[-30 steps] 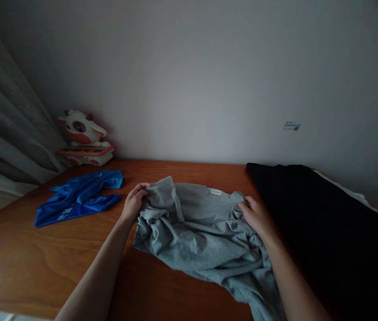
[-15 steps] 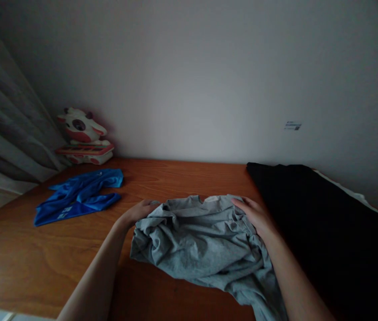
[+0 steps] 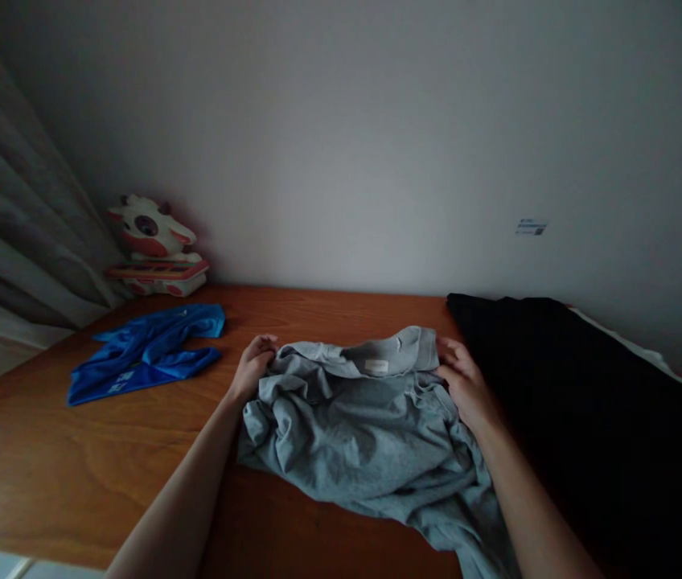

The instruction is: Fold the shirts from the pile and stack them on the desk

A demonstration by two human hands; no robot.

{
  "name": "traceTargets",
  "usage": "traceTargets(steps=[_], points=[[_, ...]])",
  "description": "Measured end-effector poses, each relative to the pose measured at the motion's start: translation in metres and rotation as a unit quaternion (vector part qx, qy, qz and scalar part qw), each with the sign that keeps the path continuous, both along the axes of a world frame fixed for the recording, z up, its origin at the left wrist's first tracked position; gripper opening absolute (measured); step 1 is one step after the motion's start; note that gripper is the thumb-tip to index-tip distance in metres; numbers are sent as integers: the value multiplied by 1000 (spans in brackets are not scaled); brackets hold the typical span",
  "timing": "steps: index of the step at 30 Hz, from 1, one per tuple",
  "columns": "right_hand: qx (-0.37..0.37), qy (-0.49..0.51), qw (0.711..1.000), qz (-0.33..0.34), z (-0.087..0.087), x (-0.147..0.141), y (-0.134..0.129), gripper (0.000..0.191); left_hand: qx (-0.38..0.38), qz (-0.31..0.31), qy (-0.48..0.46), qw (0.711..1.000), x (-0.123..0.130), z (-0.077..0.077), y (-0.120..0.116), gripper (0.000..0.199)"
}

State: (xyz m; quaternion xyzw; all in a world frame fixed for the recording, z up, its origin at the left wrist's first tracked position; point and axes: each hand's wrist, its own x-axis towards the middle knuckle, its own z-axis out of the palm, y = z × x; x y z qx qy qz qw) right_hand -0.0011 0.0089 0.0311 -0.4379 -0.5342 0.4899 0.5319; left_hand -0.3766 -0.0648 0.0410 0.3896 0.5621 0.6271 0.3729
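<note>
Grey garment [image 3: 359, 450] is pinched at its upper edge by left hand [image 3: 252, 366] and right hand [image 3: 465, 382], pale label [image 3: 376, 366] exposed between them, cloth below bunched.

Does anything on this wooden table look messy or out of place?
The cow-shaped toy with a small keyboard looks slightly odd, sitting among clothes at the back left. The shiny blue garment lies loosely crumpled, and the grey fabric garment is bunched between both hands. I see no spill or obvious damage.
</note>
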Motion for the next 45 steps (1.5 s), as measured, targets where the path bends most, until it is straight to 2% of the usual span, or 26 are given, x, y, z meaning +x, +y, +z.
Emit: traceTargets(steps=[3,7,9,11,13,16,20,23,26,29,33,35,38,42,45], points=[[-49,-4,998,45,10,-4,-8,64,-34,-51,104,993,3,5,-3,30],[-50,-60,992,101,21,-6,-17,42,-57,-119,298,945,9,14,-10,31],[-41,-105,988,107,24,-7,-19,38,-46,-144,337,929,9,14,-10,29],[-35,-140,985,92,23,-7,-19,41,-31,-145,333,931,8,11,-8,25],[-25,-156,986,60,19,-7,-17,42,-16,-112,315,942,5,7,-5,24],[20,-139,990,-8,11,-5,-11,40,28,-17,290,956,5,4,-3,24],[141,-102,980,-95,0,1,-2,33,85,124,268,952,8,4,-5,27],[205,-137,963,-110,-2,2,-1,25,72,140,237,959,7,2,-6,28],[188,-176,962,-94,3,-2,-5,26,15,125,180,975,1,0,-5,28],[155,-181,969,-69,9,-7,-12,34,-20,109,167,980,-4,0,-3,24],[116,-152,981,21,10,-8,-16,37,-19,75,191,979,-2,1,0,19],[112,-152,980,61,7,-6,-15,32,-1,56,210,976,0,2,0,22],[122,-162,976,72,3,-4,-13,27,29,-4,273,962,1,1,-1,28],[154,-195,964,95,7,-3,-14,41,51,-120,360,924,0,2,-3,32],[202,-243,939,135,11,-4,-17,44,52,-142,412,899,2,4,-5,33]])
